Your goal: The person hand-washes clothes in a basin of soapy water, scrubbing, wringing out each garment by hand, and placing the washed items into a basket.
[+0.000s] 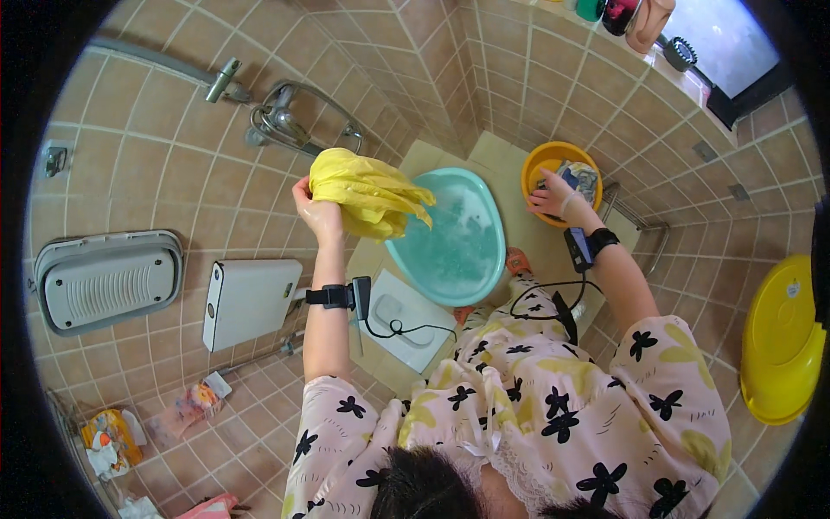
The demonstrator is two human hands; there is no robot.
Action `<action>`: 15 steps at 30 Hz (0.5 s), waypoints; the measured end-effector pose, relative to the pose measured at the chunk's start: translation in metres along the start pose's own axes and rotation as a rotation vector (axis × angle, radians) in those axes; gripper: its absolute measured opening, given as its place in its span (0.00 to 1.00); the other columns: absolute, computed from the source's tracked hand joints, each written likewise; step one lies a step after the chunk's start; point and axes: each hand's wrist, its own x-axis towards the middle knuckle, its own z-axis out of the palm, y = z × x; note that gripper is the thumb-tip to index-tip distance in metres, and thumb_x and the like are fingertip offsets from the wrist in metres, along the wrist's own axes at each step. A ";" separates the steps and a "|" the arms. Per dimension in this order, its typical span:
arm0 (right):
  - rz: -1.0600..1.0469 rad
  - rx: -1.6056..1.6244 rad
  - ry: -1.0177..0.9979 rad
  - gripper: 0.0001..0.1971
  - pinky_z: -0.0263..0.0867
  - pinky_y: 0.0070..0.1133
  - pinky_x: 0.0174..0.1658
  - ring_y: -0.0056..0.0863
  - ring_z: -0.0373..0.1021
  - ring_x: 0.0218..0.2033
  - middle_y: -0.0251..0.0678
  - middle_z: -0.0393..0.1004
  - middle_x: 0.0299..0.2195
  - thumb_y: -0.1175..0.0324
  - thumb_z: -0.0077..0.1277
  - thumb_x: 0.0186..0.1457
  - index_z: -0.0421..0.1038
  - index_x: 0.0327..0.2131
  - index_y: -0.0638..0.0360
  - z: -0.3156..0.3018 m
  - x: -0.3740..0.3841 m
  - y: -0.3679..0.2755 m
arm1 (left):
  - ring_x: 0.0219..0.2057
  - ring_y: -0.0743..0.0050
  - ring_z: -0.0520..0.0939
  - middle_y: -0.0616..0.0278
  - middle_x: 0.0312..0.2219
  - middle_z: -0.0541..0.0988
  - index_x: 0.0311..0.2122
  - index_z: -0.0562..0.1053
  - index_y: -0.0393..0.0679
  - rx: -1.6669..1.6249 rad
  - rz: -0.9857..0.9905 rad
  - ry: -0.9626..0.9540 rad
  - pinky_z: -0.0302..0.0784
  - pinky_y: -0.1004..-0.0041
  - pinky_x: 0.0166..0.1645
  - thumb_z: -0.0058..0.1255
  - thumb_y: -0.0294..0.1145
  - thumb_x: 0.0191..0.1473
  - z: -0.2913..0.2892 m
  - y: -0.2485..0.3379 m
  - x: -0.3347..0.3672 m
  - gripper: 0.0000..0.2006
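My left hand (320,212) is closed on a bunched yellow cloth (367,190), raised at the left side of a teal basin (500,242). The cloth's loose folds hang to the right, over the basin's rim. Cloudy, sudsy water fills much of that basin. At the right, my right hand (552,199) hovers at an orange basin (527,169) with its fingers apart and nothing seen in them. Crumpled grey-blue and patterned cloth (584,177) lies inside the orange basin, partly hidden by the hand; whether the fingertips touch it I cannot tell.
A white squat toilet (402,324) is set in the floor left of my feet. On the left wall are a shower mixer (281,121), a white cistern (251,303) and a grey-white folded seat (112,281). A yellow lid (782,342) stands at the far right.
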 end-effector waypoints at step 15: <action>0.157 0.480 -0.699 0.42 0.48 0.42 0.54 0.41 0.50 0.56 0.34 0.53 0.55 0.31 0.39 0.40 0.53 0.54 0.50 0.212 -0.014 0.175 | 0.32 0.80 0.70 0.66 0.30 0.71 0.36 0.66 0.40 -0.162 0.044 -0.214 0.65 0.80 0.38 0.51 0.23 0.43 -0.017 0.086 -0.067 0.12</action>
